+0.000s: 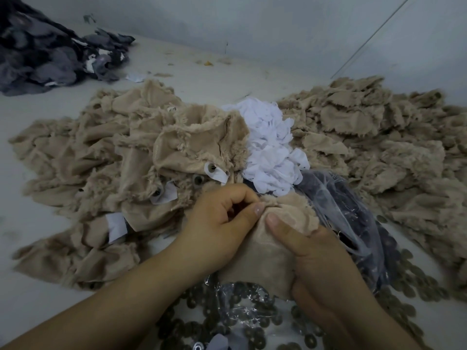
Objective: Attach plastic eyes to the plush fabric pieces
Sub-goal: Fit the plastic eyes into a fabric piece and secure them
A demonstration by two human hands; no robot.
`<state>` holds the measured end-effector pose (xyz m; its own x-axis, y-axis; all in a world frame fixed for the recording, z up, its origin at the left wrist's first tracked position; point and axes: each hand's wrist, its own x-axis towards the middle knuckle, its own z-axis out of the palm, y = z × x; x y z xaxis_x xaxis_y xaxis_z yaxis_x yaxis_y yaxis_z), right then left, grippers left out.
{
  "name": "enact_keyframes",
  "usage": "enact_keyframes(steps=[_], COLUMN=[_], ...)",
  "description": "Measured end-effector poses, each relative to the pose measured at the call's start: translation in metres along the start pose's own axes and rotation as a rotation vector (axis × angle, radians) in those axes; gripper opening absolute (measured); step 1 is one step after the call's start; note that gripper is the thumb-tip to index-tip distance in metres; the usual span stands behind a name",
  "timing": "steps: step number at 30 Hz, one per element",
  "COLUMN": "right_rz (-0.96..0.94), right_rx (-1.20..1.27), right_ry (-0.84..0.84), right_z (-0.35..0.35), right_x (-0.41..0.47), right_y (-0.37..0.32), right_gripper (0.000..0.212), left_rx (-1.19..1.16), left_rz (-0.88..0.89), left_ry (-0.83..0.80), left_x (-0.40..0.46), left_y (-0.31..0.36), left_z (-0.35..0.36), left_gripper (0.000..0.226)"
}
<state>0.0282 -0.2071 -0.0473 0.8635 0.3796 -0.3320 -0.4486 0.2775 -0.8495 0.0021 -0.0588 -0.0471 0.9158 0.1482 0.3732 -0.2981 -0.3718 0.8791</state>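
- Plush fabric piece (262,248): soft, light, limp; pinched between the thumb tips of left hand (217,223) and right hand (321,261), fingers curled beneath it. Best gripped near the eye hole, judging by its floppiness.
- Beyond the fingertips: tan plush pile (101,152), white scraps (270,147).
- Below the wrists: washers (252,322) on a pale table (38,294).

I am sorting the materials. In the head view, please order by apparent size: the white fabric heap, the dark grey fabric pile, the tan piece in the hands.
1. dark grey fabric pile, partly cut off
2. white fabric heap
3. tan piece, mostly hidden by hands, so unsure
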Motion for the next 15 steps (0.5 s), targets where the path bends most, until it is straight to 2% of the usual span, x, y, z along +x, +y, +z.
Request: enact_keyframes(steps=[4, 11, 15], right_rz=[0.093, 0.301, 0.319], right_rx=[0.109, 0.250, 0.279], right_ry=[-0.026, -0.112, -0.162], right_z=[0.004, 0.003, 0.001], right_x=[-0.002, -0.004, -0.003], right_y=[0.000, -0.003, -0.002], right_gripper=[0.035, 0.041, 0.043], left_rx=[-0.013, -0.223, -0.261], left_rz=[-0.039, -0.082, -0.071], left_ry=[0.025, 0.034, 0.033], left_x=[0.000, -0.003, -0.004], left_y=[0.001, 0.001, -0.002], left_z=[0.004, 0.013, 0.015], left_gripper=[0.023, 0.029, 0.029])
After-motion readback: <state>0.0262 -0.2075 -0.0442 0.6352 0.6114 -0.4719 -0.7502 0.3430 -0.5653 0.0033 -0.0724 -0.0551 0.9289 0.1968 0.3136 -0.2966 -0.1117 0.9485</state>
